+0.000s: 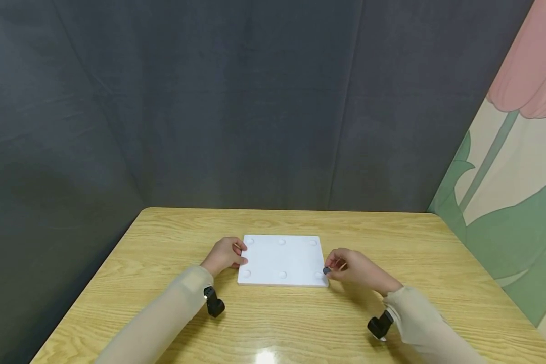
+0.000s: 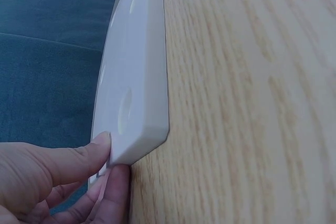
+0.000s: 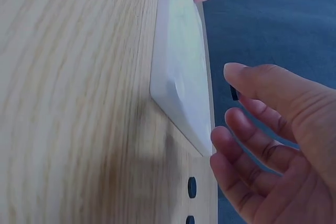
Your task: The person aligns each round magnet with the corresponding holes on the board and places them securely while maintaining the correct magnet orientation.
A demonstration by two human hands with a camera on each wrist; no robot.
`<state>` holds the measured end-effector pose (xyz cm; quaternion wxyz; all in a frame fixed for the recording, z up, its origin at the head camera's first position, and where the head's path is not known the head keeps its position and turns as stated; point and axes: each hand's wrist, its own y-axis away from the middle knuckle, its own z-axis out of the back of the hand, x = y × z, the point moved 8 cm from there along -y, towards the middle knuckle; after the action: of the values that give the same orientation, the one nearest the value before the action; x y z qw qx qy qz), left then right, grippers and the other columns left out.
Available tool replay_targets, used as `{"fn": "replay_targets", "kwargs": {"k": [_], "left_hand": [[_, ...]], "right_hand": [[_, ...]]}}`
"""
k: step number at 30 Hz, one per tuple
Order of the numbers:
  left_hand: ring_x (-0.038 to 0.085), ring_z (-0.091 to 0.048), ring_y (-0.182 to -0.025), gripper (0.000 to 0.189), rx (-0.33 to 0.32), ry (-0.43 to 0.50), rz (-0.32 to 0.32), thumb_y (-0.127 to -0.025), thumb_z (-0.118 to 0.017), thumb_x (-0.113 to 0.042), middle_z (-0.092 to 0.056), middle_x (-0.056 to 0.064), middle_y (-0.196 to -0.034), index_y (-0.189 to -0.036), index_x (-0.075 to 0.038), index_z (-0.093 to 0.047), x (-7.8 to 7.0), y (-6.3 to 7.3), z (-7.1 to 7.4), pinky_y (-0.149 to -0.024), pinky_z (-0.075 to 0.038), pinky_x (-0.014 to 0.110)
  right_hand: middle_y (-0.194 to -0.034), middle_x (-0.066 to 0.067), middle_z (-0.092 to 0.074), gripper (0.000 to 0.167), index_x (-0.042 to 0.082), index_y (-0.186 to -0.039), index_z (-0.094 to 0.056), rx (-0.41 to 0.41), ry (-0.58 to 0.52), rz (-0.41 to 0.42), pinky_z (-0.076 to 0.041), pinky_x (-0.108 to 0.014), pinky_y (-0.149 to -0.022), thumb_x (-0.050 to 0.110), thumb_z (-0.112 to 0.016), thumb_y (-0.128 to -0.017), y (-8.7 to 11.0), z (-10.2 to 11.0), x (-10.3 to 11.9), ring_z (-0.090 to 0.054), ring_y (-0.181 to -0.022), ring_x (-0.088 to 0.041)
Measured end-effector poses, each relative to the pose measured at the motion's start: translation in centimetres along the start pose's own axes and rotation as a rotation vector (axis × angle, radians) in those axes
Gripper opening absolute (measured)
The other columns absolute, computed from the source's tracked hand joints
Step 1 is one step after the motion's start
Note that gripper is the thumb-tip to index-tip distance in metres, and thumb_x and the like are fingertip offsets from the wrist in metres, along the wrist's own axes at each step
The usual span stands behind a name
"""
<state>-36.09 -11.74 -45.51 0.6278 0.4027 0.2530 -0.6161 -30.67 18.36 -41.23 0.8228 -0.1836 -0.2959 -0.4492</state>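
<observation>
Pale sleeves (image 1: 159, 318) reach up from the bottom of the head view toward a white board (image 1: 282, 258) below the middle. One small dark disc (image 1: 326, 271), pinched by the right hand (image 1: 357, 268) near the board's lower right corner, could drop if thumb and finger get loose. The left hand (image 1: 224, 254) points inward, thumb on top, gripping the board's left edge.

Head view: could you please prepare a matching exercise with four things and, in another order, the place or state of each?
Things:
1. White rectangular board with shallow round hollows
2. Small black round disc
3. Dark grey cloth backdrop
4. Bare left hand

Places or states:
A. Behind the light-brown wooden table
B. Pinched by the bare right hand
C. Holding the board's short edge
D. Lying flat on the table

Right pairs: 1-D; 2-B; 3-A; 4-C
</observation>
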Motion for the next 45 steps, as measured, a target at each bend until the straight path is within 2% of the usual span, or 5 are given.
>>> {"fn": "replay_targets", "kwargs": {"k": [11, 17, 24, 31, 45], "left_hand": [[0.018, -0.056, -0.071, 0.026, 0.004, 0.004, 0.0, -0.078, -0.076, 0.006, -0.053, 0.008, -0.086, -0.099, -0.002, -0.065, 0.0, 0.0, -0.1, -0.062, -0.055, 0.027], [0.018, -0.056, -0.07, 0.026, 0.003, 0.002, -0.004, -0.077, -0.076, 0.006, -0.053, 0.009, -0.086, -0.099, -0.002, -0.065, 0.1, 0.0, -0.1, -0.061, -0.055, 0.028], [0.018, -0.057, -0.071, 0.026, 0.009, 0.011, 0.005, -0.078, -0.076, 0.005, -0.054, 0.009, -0.087, -0.1, -0.003, -0.065, 0.2, -0.1, -0.1, -0.062, -0.056, 0.028], [0.019, -0.057, -0.071, 0.026, 0.011, 0.016, 0.005, -0.078, -0.076, 0.005, -0.054, 0.009, -0.087, -0.1, -0.003, -0.065, 0.2, -0.1, 0.0, -0.062, -0.055, 0.028], [0.019, -0.057, -0.071, 0.025, 0.011, 0.009, -0.004, -0.078, -0.076, 0.005, -0.054, 0.009, -0.086, -0.1, -0.003, -0.065, 0.2, -0.1, 0.0, -0.062, -0.055, 0.028]], "right_hand": [[-0.088, -0.001, -0.063, 0.015, 0.007, -0.091, -0.063, -0.009, -0.05, 0.004, -0.051, -0.023, -0.068, 0.013, -0.075, -0.085, -1.1, -1.1, -0.3, -0.057, -0.078, -0.011], [-0.086, 0.001, -0.061, 0.014, 0.009, -0.09, -0.063, -0.016, -0.05, -0.032, -0.049, -0.022, -0.066, 0.013, -0.075, -0.084, -1.6, -1.7, -1.2, -0.055, -0.076, -0.009], [-0.085, 0.001, -0.06, 0.014, 0.01, -0.09, -0.063, -0.005, -0.043, -0.068, -0.047, -0.02, -0.064, 0.013, -0.075, -0.084, -1.6, -2.3, -1.6, -0.053, -0.075, -0.01], [-0.086, -0.001, -0.059, 0.014, 0.006, -0.091, -0.062, 0.006, -0.041, -0.04, -0.046, -0.02, -0.062, 0.01, -0.074, -0.085, -1.5, -2.5, -1.3, -0.051, -0.074, -0.011], [-0.084, 0.0, -0.057, 0.012, 0.007, -0.091, -0.063, 0.034, -0.037, -0.07, -0.044, -0.02, -0.061, 0.01, -0.073, -0.086, -1.9, -2.8, -1.7, -0.049, -0.074, -0.012]]}}
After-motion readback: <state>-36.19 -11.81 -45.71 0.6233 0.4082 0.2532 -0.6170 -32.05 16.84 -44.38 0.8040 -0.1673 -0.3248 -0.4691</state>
